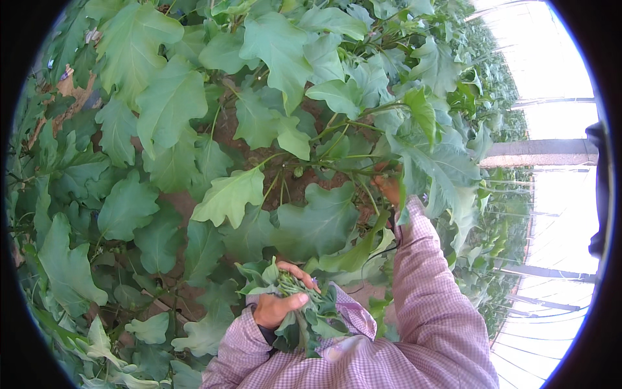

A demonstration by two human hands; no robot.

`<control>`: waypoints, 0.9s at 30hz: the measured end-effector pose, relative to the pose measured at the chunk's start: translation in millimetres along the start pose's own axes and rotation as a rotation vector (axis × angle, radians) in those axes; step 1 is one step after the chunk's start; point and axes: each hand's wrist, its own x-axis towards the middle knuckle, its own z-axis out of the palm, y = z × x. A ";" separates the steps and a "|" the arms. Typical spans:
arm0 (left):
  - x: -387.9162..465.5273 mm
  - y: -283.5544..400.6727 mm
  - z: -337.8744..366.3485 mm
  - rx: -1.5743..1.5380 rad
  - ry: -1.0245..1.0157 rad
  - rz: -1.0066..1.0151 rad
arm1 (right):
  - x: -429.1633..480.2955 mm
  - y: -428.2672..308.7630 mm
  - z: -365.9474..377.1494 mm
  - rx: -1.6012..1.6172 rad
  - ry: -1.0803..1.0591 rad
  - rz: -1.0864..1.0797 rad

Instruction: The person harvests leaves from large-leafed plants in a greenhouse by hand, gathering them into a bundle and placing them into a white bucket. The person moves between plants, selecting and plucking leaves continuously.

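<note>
My left hand (278,310) is closed around a bunch of plucked green leaves and shoots (311,318), held close to my chest. Farther forward, my right hand (387,188) reaches in among the branches of an eggplant plant (318,221). It touches or lies against a green stem (347,170) near a fork. Broad leaves (432,160) cover much of that hand, so its fingertips are hidden and its grip cannot be made out. A small green bud (298,171) shows on the stem to its left.
Dense eggplant foliage (167,104) surrounds both hands, with brown soil (235,129) showing through gaps. A thin dark cord (363,272) hangs by my right sleeve (427,272). On the right stand a greenhouse post (537,153) and bright translucent sheeting (549,63).
</note>
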 end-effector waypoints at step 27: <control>11.6 3.2 5.5 -0.022 -0.013 0.019 | -20.7 -60.7 -67.5 0.166 0.090 0.179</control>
